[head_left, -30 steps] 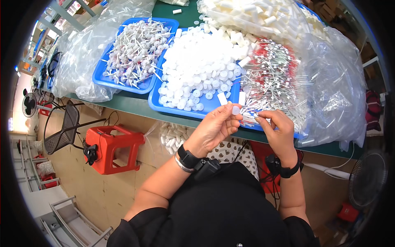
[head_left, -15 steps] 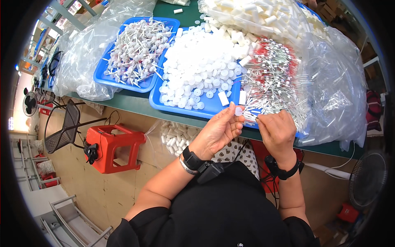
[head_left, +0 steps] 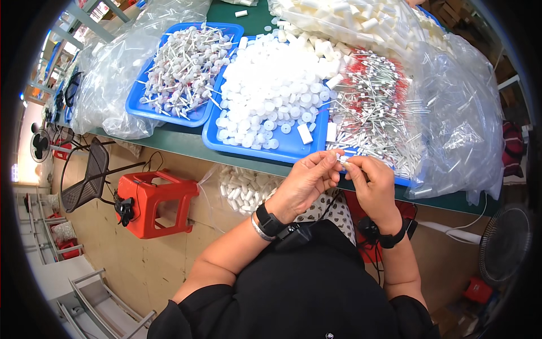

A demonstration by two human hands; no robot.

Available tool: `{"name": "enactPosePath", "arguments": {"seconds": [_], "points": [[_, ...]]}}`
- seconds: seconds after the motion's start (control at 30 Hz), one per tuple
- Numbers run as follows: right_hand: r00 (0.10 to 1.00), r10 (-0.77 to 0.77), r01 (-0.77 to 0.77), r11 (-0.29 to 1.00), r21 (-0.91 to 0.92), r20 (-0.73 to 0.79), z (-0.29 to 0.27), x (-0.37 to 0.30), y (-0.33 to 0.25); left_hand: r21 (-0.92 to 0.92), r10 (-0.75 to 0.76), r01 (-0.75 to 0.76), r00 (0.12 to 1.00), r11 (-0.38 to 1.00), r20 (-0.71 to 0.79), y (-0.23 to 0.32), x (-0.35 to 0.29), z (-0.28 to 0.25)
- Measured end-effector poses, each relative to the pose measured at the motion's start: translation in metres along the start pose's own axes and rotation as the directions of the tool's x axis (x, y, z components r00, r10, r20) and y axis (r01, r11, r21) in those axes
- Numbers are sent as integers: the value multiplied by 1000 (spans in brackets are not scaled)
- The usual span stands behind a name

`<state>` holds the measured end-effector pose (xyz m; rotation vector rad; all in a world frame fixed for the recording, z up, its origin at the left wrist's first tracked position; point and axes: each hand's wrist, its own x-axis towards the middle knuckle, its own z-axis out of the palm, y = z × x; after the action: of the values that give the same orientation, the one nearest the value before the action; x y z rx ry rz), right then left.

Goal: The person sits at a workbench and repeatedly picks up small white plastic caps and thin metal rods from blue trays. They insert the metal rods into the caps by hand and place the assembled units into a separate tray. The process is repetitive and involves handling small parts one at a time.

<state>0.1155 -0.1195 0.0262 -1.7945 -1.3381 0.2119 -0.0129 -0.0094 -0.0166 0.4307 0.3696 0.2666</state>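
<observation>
My left hand (head_left: pixel 307 183) pinches a small translucent white disc (head_left: pixel 339 156) between thumb and fingertips. Fingertips of my right hand (head_left: pixel 374 183) meet it there, closed on a small white piece (head_left: pixel 344 161), mostly hidden by the fingers. Both hands are just off the table's near edge. Behind the left one stands a blue tray heaped with translucent white discs (head_left: pixel 265 121), a white cylinder (head_left: pixel 305 134) lying at its front. Beyond the right one is a pile of thin pins with white and red parts (head_left: pixel 375 101).
Farther left, a blue tray (head_left: pixel 132 107) holds discs with stems through them. Clear plastic bags (head_left: pixel 451 118) flank the work, and a bag of white cylinders (head_left: pixel 361 20) lies at the back. Below are a red stool (head_left: pixel 152 206), a mesh chair (head_left: pixel 87 175) and a fan (head_left: pixel 504 243).
My right hand has moved left and up, bringing its fingertips against the disc in my left hand. The left hand has shifted slightly right.
</observation>
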Motion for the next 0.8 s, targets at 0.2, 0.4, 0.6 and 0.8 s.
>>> {"name": "enactPosePath", "arguments": {"seconds": [0.2, 0.4, 0.6, 0.8], "points": [[993, -99, 86, 979, -183, -62, 9, -2, -9, -45, -53, 53, 999, 998, -5, -5, 0, -2], [950, 294, -308, 935, 173, 102, 10, 4, -4, 2, 67, -67, 996, 998, -61, 3, 0, -1], [987, -136, 161, 896, -413, 89, 9, 32, 37, 100, 200, -184, 960, 978, -195, 22, -5, -6], [943, -183, 315, 760, -569, 277, 14, 38, 45, 132, 222, -199, 955, 971, -196, 23, -6, -5]]}}
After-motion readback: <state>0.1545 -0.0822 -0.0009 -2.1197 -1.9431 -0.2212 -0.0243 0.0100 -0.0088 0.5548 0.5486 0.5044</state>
